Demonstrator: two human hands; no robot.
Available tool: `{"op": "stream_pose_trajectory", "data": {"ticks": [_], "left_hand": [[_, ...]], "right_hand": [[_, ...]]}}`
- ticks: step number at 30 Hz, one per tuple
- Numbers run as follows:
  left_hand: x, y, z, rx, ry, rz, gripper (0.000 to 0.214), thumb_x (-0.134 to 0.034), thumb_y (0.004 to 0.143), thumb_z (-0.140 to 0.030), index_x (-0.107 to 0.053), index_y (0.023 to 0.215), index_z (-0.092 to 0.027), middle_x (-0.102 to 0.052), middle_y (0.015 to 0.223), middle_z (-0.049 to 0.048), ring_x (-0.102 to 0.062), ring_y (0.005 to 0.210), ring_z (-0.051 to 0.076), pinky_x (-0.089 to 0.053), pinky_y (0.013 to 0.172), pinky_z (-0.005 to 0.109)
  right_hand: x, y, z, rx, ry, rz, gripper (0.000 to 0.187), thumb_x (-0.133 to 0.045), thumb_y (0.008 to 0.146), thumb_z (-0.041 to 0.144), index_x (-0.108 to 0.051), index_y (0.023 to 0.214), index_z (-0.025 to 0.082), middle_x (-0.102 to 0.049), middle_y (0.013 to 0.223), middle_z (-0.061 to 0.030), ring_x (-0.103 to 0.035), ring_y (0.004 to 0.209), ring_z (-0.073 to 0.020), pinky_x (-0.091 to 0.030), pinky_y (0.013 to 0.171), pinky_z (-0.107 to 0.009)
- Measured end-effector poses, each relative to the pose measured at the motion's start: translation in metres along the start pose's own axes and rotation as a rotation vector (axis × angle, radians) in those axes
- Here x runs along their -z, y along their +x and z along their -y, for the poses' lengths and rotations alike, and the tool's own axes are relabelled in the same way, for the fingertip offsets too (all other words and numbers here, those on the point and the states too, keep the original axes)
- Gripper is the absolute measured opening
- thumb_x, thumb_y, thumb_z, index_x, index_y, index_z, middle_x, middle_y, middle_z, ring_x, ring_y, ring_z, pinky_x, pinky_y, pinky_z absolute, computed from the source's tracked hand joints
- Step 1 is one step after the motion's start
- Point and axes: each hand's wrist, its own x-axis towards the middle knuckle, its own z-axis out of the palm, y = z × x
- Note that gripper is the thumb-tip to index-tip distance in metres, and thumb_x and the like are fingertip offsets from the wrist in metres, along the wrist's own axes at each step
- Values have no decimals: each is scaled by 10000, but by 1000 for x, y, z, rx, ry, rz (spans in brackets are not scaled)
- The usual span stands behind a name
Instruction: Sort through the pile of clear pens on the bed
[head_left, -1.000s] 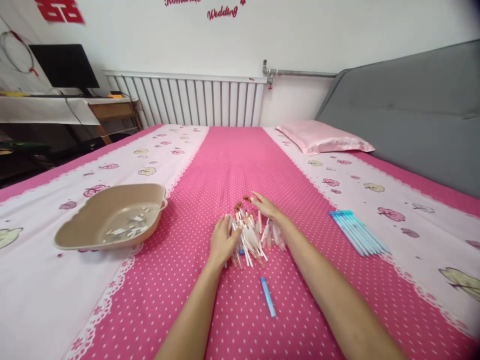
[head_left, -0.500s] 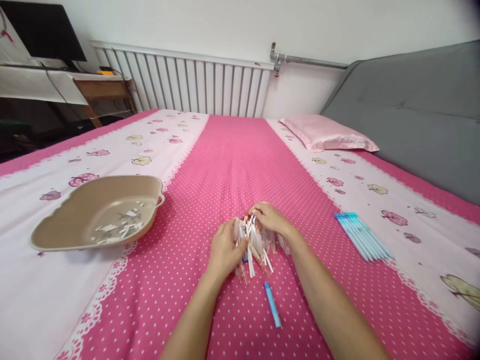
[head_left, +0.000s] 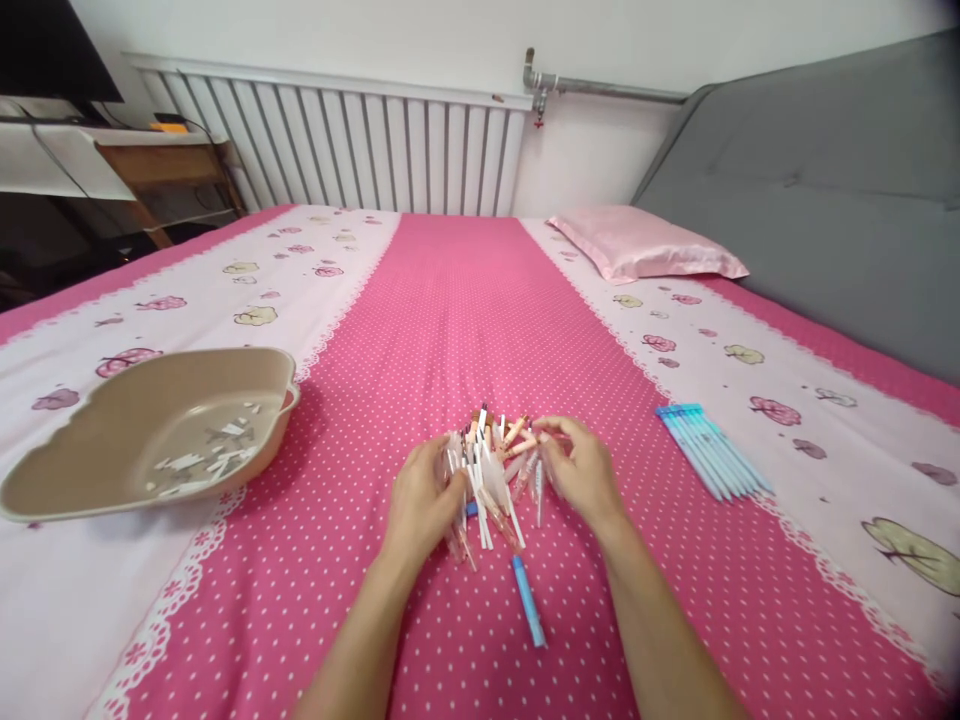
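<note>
A loose heap of pen parts (head_left: 491, 470), with thin white sticks, clear pinkish barrels and peach-coloured pieces with dark tips, lies on the pink dotted bedspread. My left hand (head_left: 424, 495) is curled around the heap's left side, its thumb across some clear barrels. At the right edge, my right hand (head_left: 581, 470) curves with thumb and fingers apart, touching or close to the outer pieces. Just in front of the heap lies a single blue pen (head_left: 529, 602). A small blue piece (head_left: 472, 509) shows under the sticks near my left thumb.
To the left stands a beige basin (head_left: 150, 400) holding several small white and grey pieces. A row of light-blue pens (head_left: 712, 450) lies at the right. Farther back are a pink pillow (head_left: 645, 243), a grey headboard (head_left: 810, 180) and a white radiator (head_left: 337, 140).
My right hand has drawn back to the right from the top of the heap, its fingers opening. Pieces there have spread out, uncovering peach-coloured parts. The camera view has shifted slightly.
</note>
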Motion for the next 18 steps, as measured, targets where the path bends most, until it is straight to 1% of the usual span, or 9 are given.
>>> {"op": "stream_pose_trajectory", "data": {"ticks": [2,3,4,6,8,11,13,15,18], "left_hand": [[-1,-1,0,10,14,-49,449,-510,737,-262,-568,1168,-150,-628,1155,108,-565,1091,261,-433,975,415],[-1,-1,1,21,29,-84,455,-512,750,-289,-560,1181,-150,-611,1184,115,-541,1131,271,-412,1001,428],[-1,-2,1,40,50,-120,477,-516,764,-326,-545,1204,-146,-585,1227,127,-506,1180,284,-384,1030,441],[-1,-2,3,90,85,-169,547,-515,786,-409,-510,1253,-126,-526,1301,156,-442,1252,307,-339,1066,459],[-1,-3,3,136,67,-161,581,-502,797,-459,-504,1261,-109,-515,1306,175,-441,1252,316,-338,1061,466],[-2,-5,-1,183,-65,-66,577,-484,813,-477,-520,1243,-94,-552,1267,176,-475,1218,310,-348,1042,470],[-3,-7,-5,193,-150,0,589,-504,808,-471,-507,1265,-99,-541,1296,173,-455,1239,310,-330,1050,475],[-5,-9,-9,167,-201,35,627,-553,782,-463,-484,1293,-106,-508,1337,175,-430,1262,318,-312,1059,483],[-7,-11,-12,99,-258,34,657,-639,723,-425,-497,1280,-107,-499,1340,187,-428,1262,335,-303,1062,492]], "right_hand": [[2,3,-11,-102,-40,-92,286,-486,810,343,-631,1006,194,-663,1059,-93,-605,982,-251,-452,888,-406],[2,5,-16,-152,-87,-110,325,-497,803,371,-623,1036,183,-651,1092,-111,-590,1023,-270,-436,917,-431],[3,6,-20,-201,-136,-100,375,-504,799,400,-613,1074,170,-634,1128,-131,-574,1064,-288,-420,940,-451],[2,7,-25,-274,-201,-25,490,-493,810,462,-578,1171,142,-597,1196,-168,-543,1126,-313,-401,966,-469],[-1,6,-24,-301,-202,79,579,-445,838,521,-528,1261,134,-563,1257,-182,-517,1174,-324,-394,974,-477],[-9,2,-16,-246,-163,193,590,-395,869,525,-481,1329,165,-510,1342,-156,-466,1237,-324,-366,1005,-497],[-14,-1,-9,-181,-94,282,567,-427,870,484,-462,1347,179,-499,1364,-134,-462,1247,-302,-357,1023,-482],[-17,-4,-2,-111,-11,350,564,-472,861,459,-450,1352,182,-502,1366,-120,-473,1240,-274,-353,1038,-458],[-16,-9,7,-45,97,354,522,-504,860,453,-491,1314,196,-547,1322,-108,-530,1183,-248,-393,1011,-434]]}}
